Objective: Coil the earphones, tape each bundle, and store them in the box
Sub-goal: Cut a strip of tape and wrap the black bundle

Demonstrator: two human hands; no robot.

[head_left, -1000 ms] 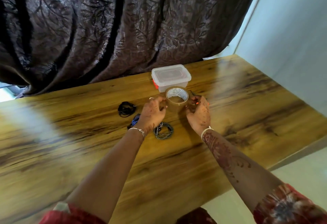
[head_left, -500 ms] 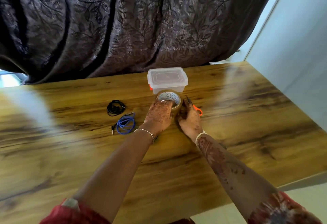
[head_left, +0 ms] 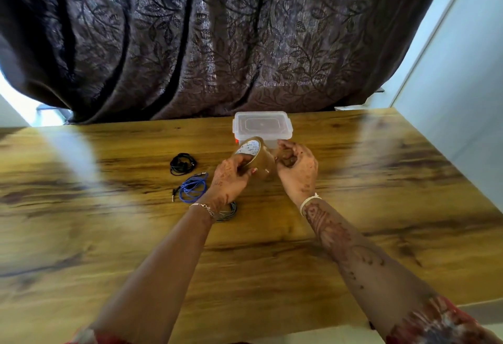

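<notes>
Earphone coils (head_left: 181, 164) lie left; left hand (head_left: 230, 180) grips tape roll (head_left: 261, 161) before box (head_left: 262, 124); right hand (head_left: 298, 172) curled at roll, hold unclear

Two bare forearms reach out over a glossy wooden table (head_left: 353, 207), seen from above. The left hand (head_left: 231, 180) grips a brown roll of packing tape (head_left: 264, 164), which is held tilted with its white printed core facing up and to the left. The right hand (head_left: 299, 172) pinches at the roll's right side with curled fingers. Just beyond the roll stands a clear plastic box with its lid on (head_left: 262, 124). To the left lie a black coil of earphone cable (head_left: 181, 163) and, nearer, a blue coil of earphone cable (head_left: 192, 189). A grey coil of cable (head_left: 228, 213) shows partly from under the left wrist. A dark leaf-patterned curtain (head_left: 217, 39) hangs behind the table's far edge, and a pale wall (head_left: 462, 85) stands at the right.
</notes>
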